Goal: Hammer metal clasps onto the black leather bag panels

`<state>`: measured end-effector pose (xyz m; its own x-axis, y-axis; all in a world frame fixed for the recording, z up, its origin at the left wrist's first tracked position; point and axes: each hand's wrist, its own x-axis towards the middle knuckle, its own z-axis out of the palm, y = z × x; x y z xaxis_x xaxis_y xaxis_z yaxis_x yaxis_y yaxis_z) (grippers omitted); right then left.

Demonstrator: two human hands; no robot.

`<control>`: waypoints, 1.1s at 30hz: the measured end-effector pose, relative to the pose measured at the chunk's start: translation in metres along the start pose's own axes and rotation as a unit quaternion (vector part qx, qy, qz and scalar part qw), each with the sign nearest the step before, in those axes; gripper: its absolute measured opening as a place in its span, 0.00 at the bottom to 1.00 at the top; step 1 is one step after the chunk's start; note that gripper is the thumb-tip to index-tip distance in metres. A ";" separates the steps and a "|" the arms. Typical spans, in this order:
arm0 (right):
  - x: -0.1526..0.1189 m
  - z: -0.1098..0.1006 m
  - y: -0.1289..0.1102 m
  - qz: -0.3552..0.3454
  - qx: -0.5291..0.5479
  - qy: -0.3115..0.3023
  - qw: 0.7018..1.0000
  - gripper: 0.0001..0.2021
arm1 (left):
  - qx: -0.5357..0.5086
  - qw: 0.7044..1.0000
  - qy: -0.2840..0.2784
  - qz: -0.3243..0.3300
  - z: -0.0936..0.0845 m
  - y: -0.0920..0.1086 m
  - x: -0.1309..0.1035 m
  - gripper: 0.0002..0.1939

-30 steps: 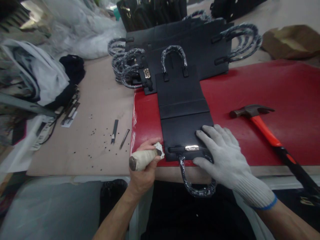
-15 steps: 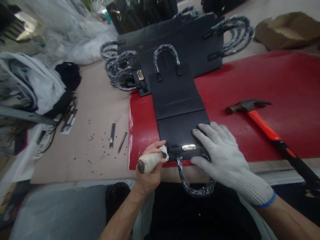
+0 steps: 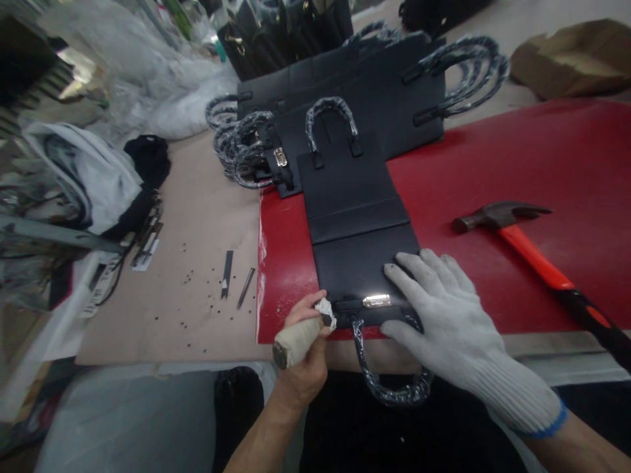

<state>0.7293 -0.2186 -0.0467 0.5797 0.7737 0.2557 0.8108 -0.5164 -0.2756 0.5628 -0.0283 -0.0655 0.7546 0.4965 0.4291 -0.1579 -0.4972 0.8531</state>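
A flat black bag panel (image 3: 362, 263) with a silver metal clasp (image 3: 376, 301) lies across the red mat. Its plastic-wrapped handle (image 3: 389, 396) hangs over the table's front edge. Bare, my left hand (image 3: 305, 368) is closed around a tool with a pale tape-wrapped grip (image 3: 297, 343) at the panel's lower left corner. The tool's working end is hidden, so its kind is unclear. My right hand (image 3: 444, 315), in a white knit glove with a blue cuff, rests spread on the panel's lower right part, thumb near the handle's base.
To the right, a claw hammer (image 3: 537, 256) with an orange and black handle lies on the red mat (image 3: 493, 157). More black bag pieces (image 3: 345, 79) are stacked behind. At left lie a flat dark strip (image 3: 227, 274), a thin metal rod (image 3: 245, 288) and scattered black bits.
The whole view has shifted slightly, with things appearing a little lower and further right. Both hands keep their places on the panel and the tool stays in my left hand.
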 end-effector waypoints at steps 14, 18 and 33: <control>0.000 0.000 0.003 -0.006 -0.016 -0.022 1.000 0.34 | -0.033 0.998 -0.044 -0.034 -0.007 0.000 0.007 0.15; 0.002 0.000 0.002 -0.006 -0.011 -0.026 1.000 0.35 | -0.017 0.998 -0.057 -0.036 -0.010 0.002 0.014 0.13; 0.002 -0.001 0.002 0.000 0.001 -0.018 1.000 0.35 | 0.039 0.993 -0.086 -0.074 -0.008 0.021 0.031 0.11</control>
<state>0.7319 -0.2180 -0.0457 0.5763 0.7863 0.2229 0.8107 -0.5156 -0.2774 0.5779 -0.0176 -0.0318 0.8647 0.4419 0.2388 0.0062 -0.4847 0.8747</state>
